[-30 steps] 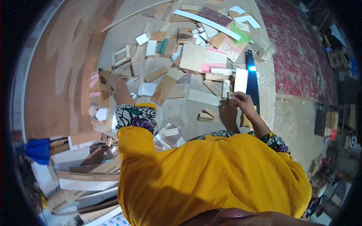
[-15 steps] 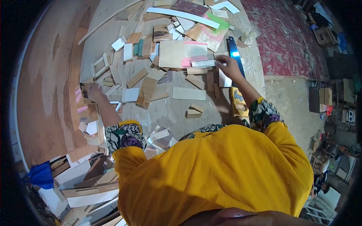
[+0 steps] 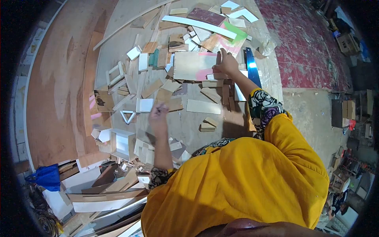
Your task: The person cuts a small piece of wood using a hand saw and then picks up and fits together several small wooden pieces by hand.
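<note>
My right hand is over the right end of a pale board with a pink patch. Its thumb and fingers are closed on a small wooden block, partly covered by them. Blurred by motion, my left hand hovers above the table, close to a white block and a tan wood piece; I cannot make out its fingers. Below the pink-patched board lie a flat pale strip and a small stack of offcuts.
A handsaw lies right of my right hand, its handle mostly behind my sleeve. A long white strip crosses the scrap pile at the back. At left are a white triangular frame, an open white box and a large brown panel.
My left hand has left the dark-marked board at the left and swung right and nearer my body. My right hand has shifted slightly, and the pale strip by its fingers no longer lies flat there.
</note>
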Available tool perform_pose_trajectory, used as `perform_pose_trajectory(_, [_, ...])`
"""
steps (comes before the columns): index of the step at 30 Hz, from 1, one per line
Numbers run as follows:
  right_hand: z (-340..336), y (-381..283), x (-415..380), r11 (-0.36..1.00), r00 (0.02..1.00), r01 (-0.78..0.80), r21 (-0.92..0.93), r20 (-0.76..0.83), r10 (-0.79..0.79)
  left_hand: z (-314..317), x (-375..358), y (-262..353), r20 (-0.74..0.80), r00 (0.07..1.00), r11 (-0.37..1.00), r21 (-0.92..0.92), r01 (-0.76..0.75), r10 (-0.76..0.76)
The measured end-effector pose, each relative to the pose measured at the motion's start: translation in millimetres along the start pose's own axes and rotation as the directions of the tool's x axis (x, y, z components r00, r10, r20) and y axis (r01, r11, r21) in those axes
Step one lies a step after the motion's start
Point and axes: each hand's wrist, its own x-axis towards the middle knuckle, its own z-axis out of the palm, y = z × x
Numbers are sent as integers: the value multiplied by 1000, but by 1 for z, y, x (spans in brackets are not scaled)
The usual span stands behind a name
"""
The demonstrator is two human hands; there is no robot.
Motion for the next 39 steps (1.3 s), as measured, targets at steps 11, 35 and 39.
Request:
perform_pose_trajectory(11, [-5,1,34,938,929,345,32,-155,-336,65,-33,-23,245,966,996,64,63,-76])
perform_pose_trajectory(35, [-36,45,67,687,963,-91,721,239,-123,97,-7,-4,369,929,995,96,-28,-9])
perform_pose_trajectory(39, [-56,41,-9,424,924,-228,877,332,-189,85,-13,11,284,959,999,-28,21,-12])
